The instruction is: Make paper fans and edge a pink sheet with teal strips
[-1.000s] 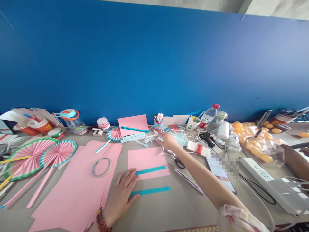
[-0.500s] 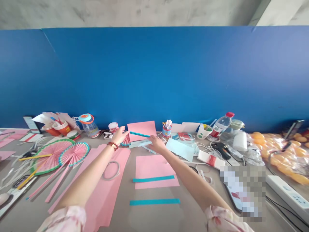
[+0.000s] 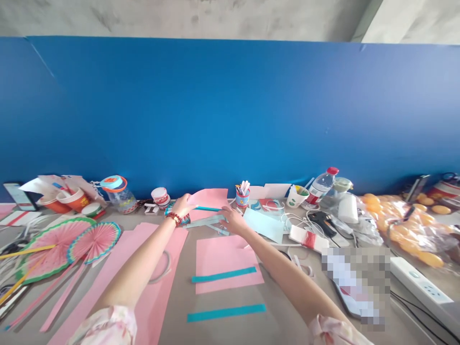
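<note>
My left hand [image 3: 182,206], with a beaded bracelet at the wrist, is closed at the left edge of a pink paper sheet [image 3: 212,196], whose upper left corner curls. A narrow blue paper strip [image 3: 207,208] lies across the front of that sheet, its left end by my left thumb. At the strip's right end the fingers of my right hand [image 3: 233,219] are pinched; the exact contact is too small to see. Pale blue paper strips [image 3: 206,221] lie just below. Nearer to me, one blue strip [image 3: 224,274] crosses a second pink sheet [image 3: 223,251], and another blue strip [image 3: 226,313] rests on the table.
Pink folded fans [image 3: 95,242] and long pink sheets [image 3: 153,292] lie to the left. A pen cup [image 3: 242,196], a paper cup [image 3: 296,197] and a bottle [image 3: 321,187] stand at the back. On the right are a glue gun [image 3: 323,221], a phone [image 3: 348,294] and a power strip [image 3: 422,285].
My left hand has come down and closed at the pink sheet's left edge, which now curls. The strip has levelled between my hands. The view has shifted slightly right.
</note>
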`<state>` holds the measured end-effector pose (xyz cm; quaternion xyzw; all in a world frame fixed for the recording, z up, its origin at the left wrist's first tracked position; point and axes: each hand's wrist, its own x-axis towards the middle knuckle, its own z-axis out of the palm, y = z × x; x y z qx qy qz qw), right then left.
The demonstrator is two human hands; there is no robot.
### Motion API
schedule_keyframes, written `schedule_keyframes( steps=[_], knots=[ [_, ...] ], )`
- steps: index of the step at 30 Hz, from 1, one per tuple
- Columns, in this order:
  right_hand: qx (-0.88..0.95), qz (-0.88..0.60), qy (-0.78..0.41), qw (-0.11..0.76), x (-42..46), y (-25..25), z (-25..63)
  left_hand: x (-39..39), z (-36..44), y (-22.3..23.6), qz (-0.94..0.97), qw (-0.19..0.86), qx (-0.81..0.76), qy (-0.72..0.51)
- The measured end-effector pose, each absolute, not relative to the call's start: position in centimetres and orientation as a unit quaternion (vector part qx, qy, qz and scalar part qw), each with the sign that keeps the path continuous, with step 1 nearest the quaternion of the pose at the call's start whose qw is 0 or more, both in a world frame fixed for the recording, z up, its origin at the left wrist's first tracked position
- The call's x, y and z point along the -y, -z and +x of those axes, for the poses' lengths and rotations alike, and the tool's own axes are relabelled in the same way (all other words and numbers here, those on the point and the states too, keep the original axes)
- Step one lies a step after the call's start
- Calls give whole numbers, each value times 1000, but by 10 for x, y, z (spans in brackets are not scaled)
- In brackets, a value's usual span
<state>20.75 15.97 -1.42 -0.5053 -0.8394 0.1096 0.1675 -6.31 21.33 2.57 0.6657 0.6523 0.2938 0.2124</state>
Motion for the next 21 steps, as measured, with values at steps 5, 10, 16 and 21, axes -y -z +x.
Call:
schedule_keyframes(
  steps=[5, 10, 16, 21],
  knots=[
    [835, -494, -115, 214, -150, 15, 217, -200, -67, -25, 663, 245, -622, -337],
    [818, -500, -115, 260, -127, 6, 228, -197, -88, -33, 614, 301, -593, -426],
    [794, -539, -121, 254, -122, 2, 238, -175, -128, -49, 487, 390, -550, -555],
    [795, -550, -118, 227, -145, -2, 216, -149, -138, -59, 412, 443, -492, -626]
  ],
)
